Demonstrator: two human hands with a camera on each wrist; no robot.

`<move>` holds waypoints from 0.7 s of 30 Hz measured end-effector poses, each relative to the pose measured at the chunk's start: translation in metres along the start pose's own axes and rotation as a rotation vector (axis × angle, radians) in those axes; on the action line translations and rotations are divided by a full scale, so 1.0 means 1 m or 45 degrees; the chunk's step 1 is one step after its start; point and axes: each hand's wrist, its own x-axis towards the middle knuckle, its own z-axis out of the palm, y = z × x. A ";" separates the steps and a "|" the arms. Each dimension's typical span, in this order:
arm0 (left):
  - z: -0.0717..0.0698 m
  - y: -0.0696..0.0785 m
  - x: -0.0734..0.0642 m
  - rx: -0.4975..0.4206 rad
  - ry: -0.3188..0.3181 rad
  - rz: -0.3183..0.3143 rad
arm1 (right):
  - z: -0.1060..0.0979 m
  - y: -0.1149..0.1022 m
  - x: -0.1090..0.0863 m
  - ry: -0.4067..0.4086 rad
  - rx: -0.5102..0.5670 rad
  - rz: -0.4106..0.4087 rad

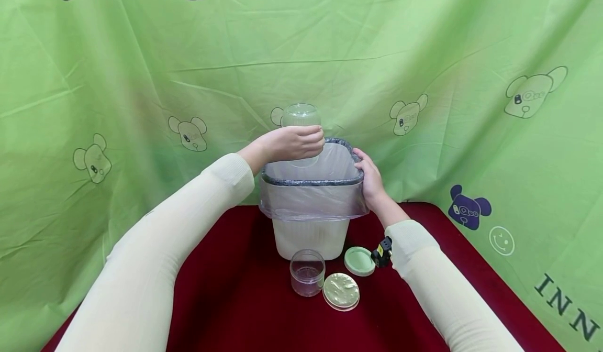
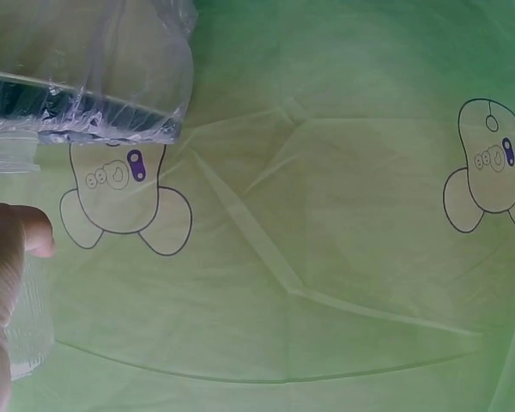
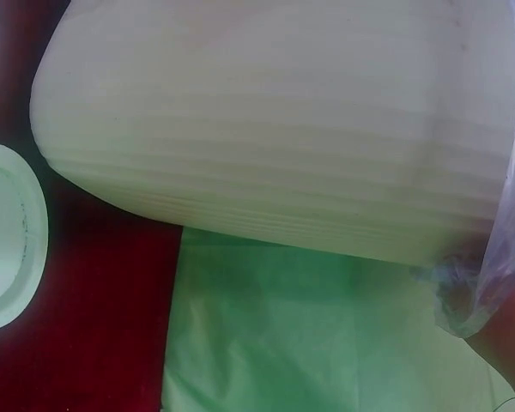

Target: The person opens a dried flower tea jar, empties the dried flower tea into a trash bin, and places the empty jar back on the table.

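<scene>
My left hand [image 1: 293,144] grips a clear ribbed plastic jar [image 1: 301,114], turned bottom up over the mouth of a white bin [image 1: 311,238]. In the left wrist view, the neck of the jar [image 2: 7,154] is close to the bin's edge, and part of the left hand [image 2: 2,283] shows around its side. A translucent bag [image 1: 313,204] lines the bin and folds down over its outside. At the right side of the bin's dark rim [image 1: 314,182], my right hand [image 1: 371,180] holds on, fingers over the edge, partly hidden by the bag in the right wrist view.
A second clear jar [image 1: 308,283] stands upright on the red tablecloth [image 1: 245,299] before the bin. Beside it lie a gold foil-like disc [image 1: 341,290] and a pale green lid [image 1: 359,261]. Green printed cloth [image 1: 358,37] hangs close behind the bin.
</scene>
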 end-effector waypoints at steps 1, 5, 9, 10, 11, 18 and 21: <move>0.000 0.000 0.000 0.000 -0.002 -0.002 | 0.000 0.000 0.000 -0.001 0.001 0.001; -0.001 0.000 0.000 -0.011 -0.014 0.000 | 0.001 0.000 0.000 0.001 -0.002 0.005; -0.001 0.000 -0.001 -0.019 -0.019 -0.004 | 0.000 0.000 0.000 0.007 -0.001 0.002; -0.001 0.000 -0.001 -0.019 -0.018 -0.007 | 0.000 0.000 0.000 0.008 -0.001 0.002; -0.001 0.000 -0.001 -0.019 -0.016 -0.010 | 0.000 0.000 0.000 0.009 0.000 0.003; 0.000 -0.001 -0.005 -0.030 -0.008 -0.064 | 0.001 -0.002 -0.002 0.005 0.019 0.012; 0.000 -0.003 -0.008 -0.018 -0.006 -0.086 | 0.000 -0.002 -0.002 0.001 0.017 0.008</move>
